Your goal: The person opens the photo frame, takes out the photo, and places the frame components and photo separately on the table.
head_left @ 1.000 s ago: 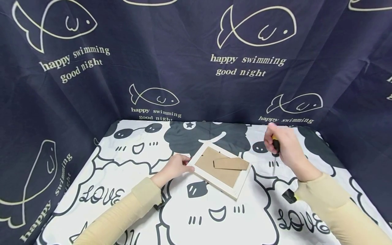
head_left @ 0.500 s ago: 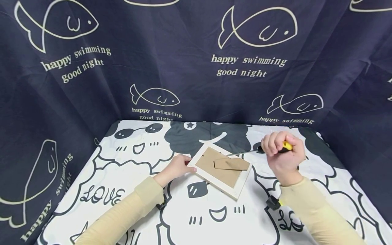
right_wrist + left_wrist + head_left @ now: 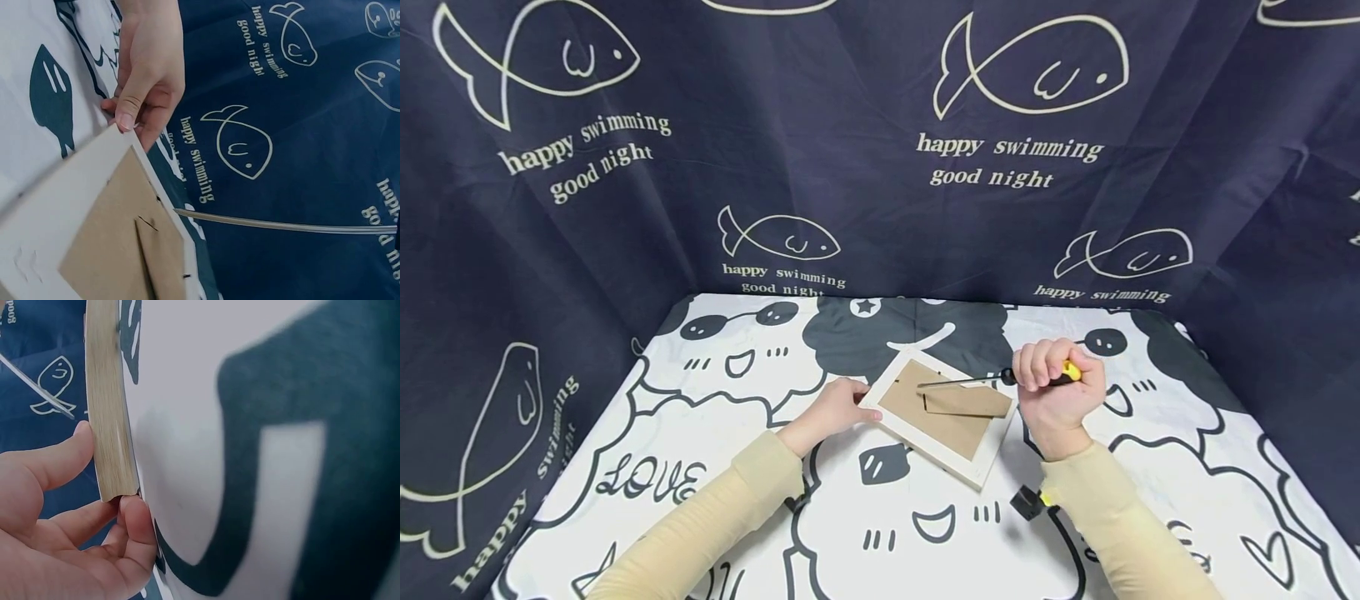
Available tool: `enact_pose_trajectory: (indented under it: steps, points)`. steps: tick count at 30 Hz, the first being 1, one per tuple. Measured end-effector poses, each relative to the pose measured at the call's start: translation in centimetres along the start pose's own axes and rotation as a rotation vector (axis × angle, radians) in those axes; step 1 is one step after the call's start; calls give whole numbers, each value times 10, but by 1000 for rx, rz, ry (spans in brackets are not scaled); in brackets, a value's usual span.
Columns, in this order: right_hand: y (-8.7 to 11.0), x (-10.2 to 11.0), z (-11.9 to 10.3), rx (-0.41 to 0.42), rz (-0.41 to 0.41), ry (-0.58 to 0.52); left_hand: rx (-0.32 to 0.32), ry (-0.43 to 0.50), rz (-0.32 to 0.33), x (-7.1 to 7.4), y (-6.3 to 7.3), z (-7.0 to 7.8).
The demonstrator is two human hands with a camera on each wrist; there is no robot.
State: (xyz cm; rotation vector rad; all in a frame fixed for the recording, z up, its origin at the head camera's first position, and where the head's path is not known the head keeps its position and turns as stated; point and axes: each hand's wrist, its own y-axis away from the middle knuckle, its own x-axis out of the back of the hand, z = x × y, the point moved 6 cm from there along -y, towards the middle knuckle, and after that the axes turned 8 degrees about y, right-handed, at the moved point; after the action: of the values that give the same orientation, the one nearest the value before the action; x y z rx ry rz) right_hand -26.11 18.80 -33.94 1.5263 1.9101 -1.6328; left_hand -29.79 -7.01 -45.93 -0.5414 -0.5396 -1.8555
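A white picture frame [image 3: 933,446] lies face down, its brown backing board [image 3: 901,406] and folded stand leg [image 3: 966,400] showing. At its left corner my left hand [image 3: 835,408] pinches the rim; in the left wrist view the thumb is on the upper face and the fingers [image 3: 134,519] are under the wooden edge [image 3: 111,419]. My right hand [image 3: 1060,396] grips a screwdriver [image 3: 1063,372] by its black and yellow handle, fist curled round it. The metal shaft [image 3: 281,225] points left over the frame, and in the right wrist view its tip overlaps the frame's rim near a small black tab [image 3: 158,199].
A white cloth [image 3: 1000,554] with black cartoon drawings covers the table. A dark blue curtain [image 3: 880,183] with fish prints stands behind and at both sides. A small black block with a yellow strap [image 3: 1028,502] sits at my right wrist.
My right hand has turned the screwdriver from pointing down to nearly level and brought it left, so its tip is now over the frame. My left hand and the frame have hardly moved.
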Motion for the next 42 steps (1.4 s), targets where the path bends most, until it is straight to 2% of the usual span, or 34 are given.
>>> enact_pose_trajectory:
  steps: [7,12,20,25,36,40,42]
  points:
    - [0,16,16,8,102,-25,-9,-10,-11,-1,-1,1]
    - [-3,22,26,4,131,-39,-9,-18,-22,-2,-3,1]
    - [-1,26,35,-16,146,-47,32,6,-33,-2,-5,-1]
    - [2,32,35,-18,165,-60,13,-27,-37,-2,-6,0]
    - [30,67,23,-67,287,-25,-15,-60,-65,-5,-7,6]
    - [40,72,22,-76,316,-2,-44,-72,-77,-4,-8,6]
    - [44,71,24,-86,326,-26,-56,-87,-82,-3,-8,5]
